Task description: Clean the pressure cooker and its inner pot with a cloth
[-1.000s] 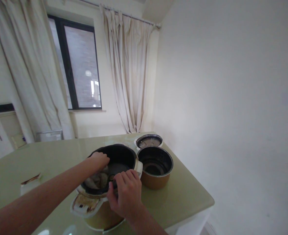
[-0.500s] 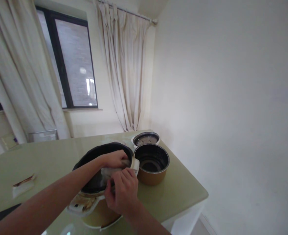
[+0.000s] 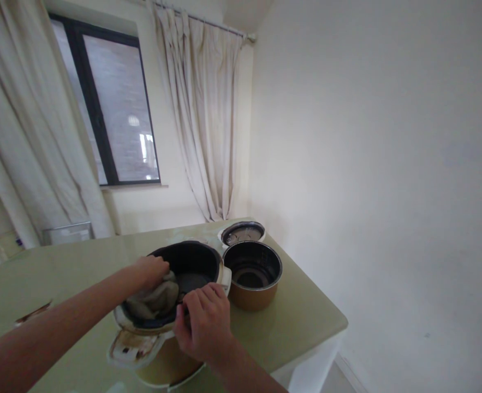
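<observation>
Two hands at work here, and one cooker [image 3: 166, 363] between them, standing open on the pale green worktop [image 3: 306, 319]! Just one cloth [image 3: 161, 299], greyish and bunched up, inside the cooker's dark interior, over on its left side. The left hand [image 3: 154, 269] is right there on it, fingers curled in tight, a narrow grip closed on the cloth's upper part. And the right hand [image 3: 208, 319]? It's on the near right edge of the cooker, fingers bent over the rim, thumb to the left, a snug grip with little gap showing. Beside the cooker, one brown pot [image 3: 254, 297], dark inside, upright; behind that, one round white-rimmed piece [image 3: 243, 233]. Count one small brown-edged piece [image 3: 31, 314] off to the left, partly hidden by the forearm. Beyond the worktop, two curtains [image 3: 203, 109] and one window [image 3: 115, 103]!
</observation>
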The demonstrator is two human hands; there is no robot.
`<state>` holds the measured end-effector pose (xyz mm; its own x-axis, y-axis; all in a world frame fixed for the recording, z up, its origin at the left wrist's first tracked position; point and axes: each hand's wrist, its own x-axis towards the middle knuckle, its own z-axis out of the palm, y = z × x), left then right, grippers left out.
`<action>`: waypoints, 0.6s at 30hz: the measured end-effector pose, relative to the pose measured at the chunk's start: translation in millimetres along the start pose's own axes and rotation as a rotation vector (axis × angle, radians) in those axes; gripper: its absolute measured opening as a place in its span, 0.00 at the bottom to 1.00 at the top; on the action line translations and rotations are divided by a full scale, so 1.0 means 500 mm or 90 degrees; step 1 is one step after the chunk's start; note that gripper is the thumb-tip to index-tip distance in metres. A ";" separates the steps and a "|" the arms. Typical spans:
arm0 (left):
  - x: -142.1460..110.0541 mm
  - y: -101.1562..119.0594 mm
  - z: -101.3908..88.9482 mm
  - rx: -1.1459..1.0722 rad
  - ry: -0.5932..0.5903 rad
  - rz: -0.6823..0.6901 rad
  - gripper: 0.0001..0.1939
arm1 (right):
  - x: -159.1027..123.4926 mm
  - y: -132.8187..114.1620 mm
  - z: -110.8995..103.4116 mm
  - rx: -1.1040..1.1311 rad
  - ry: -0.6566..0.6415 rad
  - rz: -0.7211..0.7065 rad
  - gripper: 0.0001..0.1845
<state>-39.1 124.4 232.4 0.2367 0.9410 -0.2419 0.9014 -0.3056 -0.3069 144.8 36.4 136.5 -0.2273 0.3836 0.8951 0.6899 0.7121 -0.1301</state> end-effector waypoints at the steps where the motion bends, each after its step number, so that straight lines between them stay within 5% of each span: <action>1: -0.013 0.001 -0.007 -0.014 -0.029 0.008 0.18 | 0.000 0.000 0.000 0.002 0.001 0.002 0.03; 5: -0.044 0.016 -0.034 -0.057 -0.146 0.017 0.31 | 0.003 -0.003 -0.006 0.004 0.002 0.006 0.03; 11: 0.012 0.051 -0.006 -0.260 -0.146 0.235 0.12 | 0.004 -0.004 -0.006 0.001 0.007 0.008 0.05; 14: 0.052 0.091 -0.003 -0.331 -0.080 0.329 0.09 | 0.001 -0.002 -0.001 -0.005 0.008 0.013 0.04; 18: 0.079 0.120 -0.036 -0.211 0.131 0.245 0.13 | 0.000 -0.001 -0.002 -0.015 -0.004 0.014 0.04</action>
<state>31.0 146.0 221.1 0.6076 0.7898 -0.0840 0.7941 -0.6022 0.0823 145.1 35.6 136.8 -0.2154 0.4027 0.8896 0.7111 0.6891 -0.1398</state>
